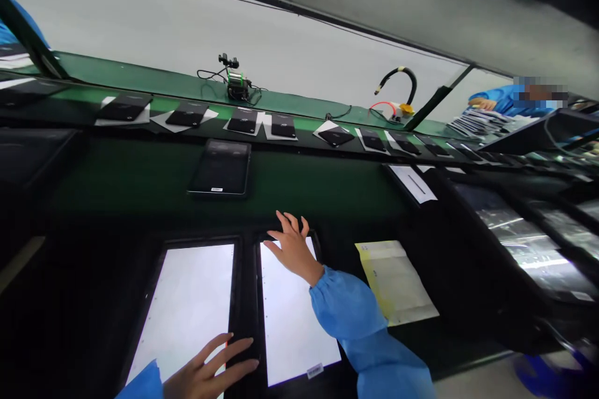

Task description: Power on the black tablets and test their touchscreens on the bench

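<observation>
White and evenly lit, the right-hand backlit panel (292, 318) lies flat in its dark frame just in front of me, and my right hand (292, 246) rests on its far edge. That hand is open, the fingers loosely spread and reaching over the top rim of the panel, palm down; it pinches nothing. My blue sleeve (355, 318) crosses the panel's right side. A small barcode label (315, 370) sits at the panel's near right corner.

Just beside it on the left, apart by a dark strip of frame, lies the left-hand backlit panel (187, 308), equally white. My left hand (210, 368) lies at the near end of that strip, between the two panels, fingers stretched out and slightly apart, flat on the surface; it grips nothing either.

To the right of the panels a pale yellowish paper sheet (397, 280) lies on the dark bench. Beyond my right hand, on the green work surface (140, 181), a dark tablet (221, 168) lies flat with its screen off. Farther out runs a green conveyor belt (154, 81) with a row of small dark devices (187, 115), each on a white sheet. A small black gadget with green parts and cables (236, 81) stands on the belt's far side, and a curved black hose (402, 84) rises farther right. At the far right a co-worker in a blue sleeve (496, 98) is beside a stack of sheets (472, 121). Shiny trays (524, 237) slope down on my right.
</observation>
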`<act>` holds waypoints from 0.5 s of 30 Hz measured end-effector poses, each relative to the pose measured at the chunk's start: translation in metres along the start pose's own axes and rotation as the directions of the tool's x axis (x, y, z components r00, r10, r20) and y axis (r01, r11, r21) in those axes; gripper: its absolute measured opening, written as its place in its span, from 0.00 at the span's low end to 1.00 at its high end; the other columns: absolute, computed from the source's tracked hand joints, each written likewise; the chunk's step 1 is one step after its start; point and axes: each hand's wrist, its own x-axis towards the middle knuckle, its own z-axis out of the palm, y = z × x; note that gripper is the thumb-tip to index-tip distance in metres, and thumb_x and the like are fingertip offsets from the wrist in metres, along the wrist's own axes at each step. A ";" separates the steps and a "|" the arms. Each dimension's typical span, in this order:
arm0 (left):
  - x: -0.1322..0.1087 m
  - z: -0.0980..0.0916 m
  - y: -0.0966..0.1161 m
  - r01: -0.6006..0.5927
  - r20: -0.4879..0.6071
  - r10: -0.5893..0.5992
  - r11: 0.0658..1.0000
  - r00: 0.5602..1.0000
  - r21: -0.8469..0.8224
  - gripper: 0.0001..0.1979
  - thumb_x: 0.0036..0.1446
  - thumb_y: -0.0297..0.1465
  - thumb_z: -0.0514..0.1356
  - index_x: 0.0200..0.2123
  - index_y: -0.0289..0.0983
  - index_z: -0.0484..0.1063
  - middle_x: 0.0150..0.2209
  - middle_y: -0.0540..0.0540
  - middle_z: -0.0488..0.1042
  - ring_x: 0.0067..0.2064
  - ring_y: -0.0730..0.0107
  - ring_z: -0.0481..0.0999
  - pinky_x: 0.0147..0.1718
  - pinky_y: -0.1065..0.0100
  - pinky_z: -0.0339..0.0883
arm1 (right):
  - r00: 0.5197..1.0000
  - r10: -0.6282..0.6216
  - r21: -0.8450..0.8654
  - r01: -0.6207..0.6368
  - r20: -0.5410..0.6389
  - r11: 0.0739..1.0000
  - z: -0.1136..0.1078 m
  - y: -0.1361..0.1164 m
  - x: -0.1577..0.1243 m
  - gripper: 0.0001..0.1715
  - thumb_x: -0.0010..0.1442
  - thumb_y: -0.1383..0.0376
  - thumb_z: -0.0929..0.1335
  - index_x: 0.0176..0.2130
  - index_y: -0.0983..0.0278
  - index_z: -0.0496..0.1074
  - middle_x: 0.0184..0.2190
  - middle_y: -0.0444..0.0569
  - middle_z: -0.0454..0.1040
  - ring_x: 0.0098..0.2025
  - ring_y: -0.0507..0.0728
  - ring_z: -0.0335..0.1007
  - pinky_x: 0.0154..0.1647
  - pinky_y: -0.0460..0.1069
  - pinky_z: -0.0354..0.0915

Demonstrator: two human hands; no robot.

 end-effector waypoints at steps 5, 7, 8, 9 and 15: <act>-0.013 0.009 -0.004 0.046 0.002 -0.046 0.999 0.999 0.016 0.26 0.46 0.36 0.69 0.51 0.45 0.70 0.51 0.54 0.75 0.51 0.64 0.72 0.43 0.71 0.73 | 0.991 0.132 0.050 -0.131 -0.027 0.990 0.017 -0.006 0.017 0.11 0.63 0.58 0.66 0.36 0.56 0.79 0.60 0.51 0.63 0.63 0.66 0.51 0.60 0.73 0.40; -0.015 0.015 -0.001 0.087 -0.052 -0.088 0.996 0.995 -0.021 0.21 0.47 0.35 0.67 0.47 0.44 0.72 0.49 0.54 0.76 0.50 0.64 0.72 0.42 0.71 0.72 | 0.986 0.163 0.072 -0.160 -0.031 0.984 0.020 -0.006 0.020 0.10 0.63 0.59 0.67 0.34 0.55 0.79 0.59 0.50 0.65 0.62 0.66 0.52 0.60 0.73 0.39; -0.015 0.019 0.000 0.117 -0.101 -0.121 0.992 0.988 -0.041 0.17 0.47 0.36 0.65 0.43 0.45 0.73 0.47 0.54 0.77 0.50 0.64 0.72 0.41 0.70 0.72 | 0.984 0.176 0.082 -0.173 -0.031 0.982 0.021 -0.006 0.021 0.10 0.62 0.60 0.67 0.34 0.56 0.79 0.58 0.50 0.66 0.62 0.66 0.53 0.60 0.74 0.39; -0.015 0.021 0.002 0.156 -0.162 -0.165 0.986 0.973 -0.064 0.12 0.49 0.36 0.63 0.39 0.45 0.73 0.45 0.53 0.77 0.48 0.63 0.72 0.39 0.69 0.72 | 0.982 0.188 0.092 -0.184 -0.031 0.979 0.021 -0.006 0.021 0.09 0.62 0.61 0.67 0.33 0.56 0.78 0.58 0.50 0.66 0.62 0.66 0.53 0.59 0.74 0.39; -0.011 0.005 0.002 0.292 -0.332 -0.293 0.955 0.897 -0.054 0.13 0.57 0.32 0.54 0.21 0.45 0.69 0.34 0.52 0.76 0.43 0.62 0.72 0.46 0.60 0.63 | 0.974 0.221 0.164 -0.212 -0.038 0.963 0.027 -0.006 0.026 0.07 0.58 0.64 0.69 0.28 0.56 0.77 0.56 0.48 0.67 0.61 0.66 0.54 0.59 0.74 0.37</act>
